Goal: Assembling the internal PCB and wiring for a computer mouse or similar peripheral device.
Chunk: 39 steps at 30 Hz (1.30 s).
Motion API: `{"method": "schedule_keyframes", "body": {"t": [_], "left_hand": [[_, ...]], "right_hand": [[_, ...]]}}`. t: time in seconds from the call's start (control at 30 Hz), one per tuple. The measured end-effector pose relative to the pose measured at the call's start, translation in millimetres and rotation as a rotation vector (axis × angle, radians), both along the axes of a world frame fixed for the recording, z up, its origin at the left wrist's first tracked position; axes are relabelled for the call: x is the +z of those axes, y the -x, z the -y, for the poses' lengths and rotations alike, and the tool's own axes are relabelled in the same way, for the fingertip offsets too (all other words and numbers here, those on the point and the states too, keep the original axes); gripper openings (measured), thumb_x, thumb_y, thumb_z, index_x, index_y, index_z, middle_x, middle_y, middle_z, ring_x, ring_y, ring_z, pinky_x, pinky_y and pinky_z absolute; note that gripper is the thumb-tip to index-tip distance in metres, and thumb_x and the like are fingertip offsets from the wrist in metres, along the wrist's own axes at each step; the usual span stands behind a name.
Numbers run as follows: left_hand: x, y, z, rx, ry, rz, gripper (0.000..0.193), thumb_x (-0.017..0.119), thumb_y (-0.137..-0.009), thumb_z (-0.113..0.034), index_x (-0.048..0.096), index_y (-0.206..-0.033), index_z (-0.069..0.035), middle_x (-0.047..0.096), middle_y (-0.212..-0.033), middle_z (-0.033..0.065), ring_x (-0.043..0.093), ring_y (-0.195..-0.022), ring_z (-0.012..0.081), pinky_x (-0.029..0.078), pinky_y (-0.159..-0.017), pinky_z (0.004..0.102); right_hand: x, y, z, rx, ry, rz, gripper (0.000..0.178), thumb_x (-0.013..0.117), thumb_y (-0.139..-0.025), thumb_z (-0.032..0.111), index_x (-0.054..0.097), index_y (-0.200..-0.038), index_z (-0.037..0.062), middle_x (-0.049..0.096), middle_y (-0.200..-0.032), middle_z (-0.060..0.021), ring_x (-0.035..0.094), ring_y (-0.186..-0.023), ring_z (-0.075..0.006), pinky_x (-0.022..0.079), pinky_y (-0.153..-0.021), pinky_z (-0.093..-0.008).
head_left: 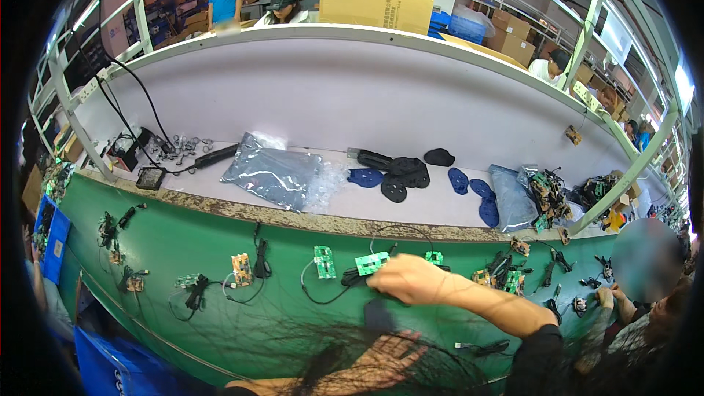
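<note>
My right hand (408,279) reaches across the green work surface, its fingers closed at the edge of a green circuit board (370,262). A bundled black cable (353,277) lies just beside that board. Lower down, my left hand (387,361) is open with fingers spread, partly veiled by dark strands of hair. A dark oval piece (379,315), blurred, is just beyond its fingers; whether they touch cannot be made out. Left of my right hand lies another green circuit board (324,262) with a cable, and farther left a tan circuit board (241,269).
A raised shelf (337,218) holds a silvery plastic bag (271,172), dark oval pads (405,173) and a heap of wired boards (544,198). More cabled boards (506,273) lie to the right, near a co-worker's hands (612,296). Blue bins (110,363) stand at the lower left.
</note>
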<state>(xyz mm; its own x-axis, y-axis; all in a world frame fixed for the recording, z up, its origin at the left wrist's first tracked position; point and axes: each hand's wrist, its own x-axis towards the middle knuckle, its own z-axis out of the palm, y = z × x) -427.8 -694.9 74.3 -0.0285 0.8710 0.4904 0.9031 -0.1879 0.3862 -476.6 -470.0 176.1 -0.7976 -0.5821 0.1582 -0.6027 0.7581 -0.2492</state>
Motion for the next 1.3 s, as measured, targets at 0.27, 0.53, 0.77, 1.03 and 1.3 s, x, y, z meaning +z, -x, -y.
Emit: {"method": "schedule_keyframes", "body": {"t": [0.27,0.53,0.77,1.03,1.3], "left_hand": [[-23.2,4.7,20.6,-0.028,-0.015,0.21,0.056,0.071,-0.091,-0.033,0.056,-0.138,-0.007,0.052,-0.142,0.0185,0.051,-0.129,0.0336,0.042,-0.106,0.0477],[6.1,64.0,56.2,0.263,0.244,0.018,0.068,0.075,-0.084,-0.044,0.056,-0.141,-0.012,0.055,-0.133,0.0152,0.05,-0.125,0.0331,0.041,-0.102,0.0477],[7.9,43.0,42.2,-0.008,0.018,-0.029,0.047,0.079,-0.075,-0.009,0.071,-0.121,-0.013,0.062,-0.099,0.0036,0.061,-0.091,0.0228,0.046,-0.087,0.0378],[-6.9,9.5,34.6,0.109,0.019,0.001,0.047,0.083,-0.074,-0.019,0.07,-0.118,-0.011,0.064,-0.115,0.0089,0.063,-0.105,0.0272,0.047,-0.09,0.0407],[-4.4,26.0,-5.3,0.245,0.18,0.024,0.079,0.087,-0.075,-0.033,0.054,-0.139,0.0,0.058,-0.124,0.0172,0.054,-0.116,0.0353,0.048,-0.095,0.0452]], "right_hand": [[-76.4,197.9,-33.5,-0.669,0.172,-0.246,0.023,0.065,-0.09,0.019,0.069,-0.108,0.0054,0.066,-0.104,-0.0192,0.066,-0.1,-0.04,0.053,-0.085,-0.0522],[-95.2,219.4,-42.6,-0.801,0.107,-0.021,0.027,0.069,-0.083,0.021,0.065,-0.1,0.0007,0.066,-0.109,-0.0218,0.064,-0.104,-0.0418,0.052,-0.09,-0.0512],[-97.4,216.0,-24.8,-0.731,0.24,0.06,0.034,0.074,-0.073,0.022,0.066,-0.1,0.003,0.07,-0.1,-0.0245,0.068,-0.099,-0.0425,0.054,-0.087,-0.0504],[-92.9,137.7,-46.3,-0.696,0.32,-0.179,0.013,0.066,-0.087,0.011,0.066,-0.095,0.0006,0.069,-0.096,-0.0207,0.067,-0.095,-0.041,0.053,-0.083,-0.0491],[-90.2,-194.0,62.8,-0.71,1.273,0.264,0.019,0.069,-0.099,0.019,0.066,-0.09,0.0023,0.064,-0.082,0.0009,0.056,-0.077,-0.0065,0.047,-0.069,-0.0259]]}}
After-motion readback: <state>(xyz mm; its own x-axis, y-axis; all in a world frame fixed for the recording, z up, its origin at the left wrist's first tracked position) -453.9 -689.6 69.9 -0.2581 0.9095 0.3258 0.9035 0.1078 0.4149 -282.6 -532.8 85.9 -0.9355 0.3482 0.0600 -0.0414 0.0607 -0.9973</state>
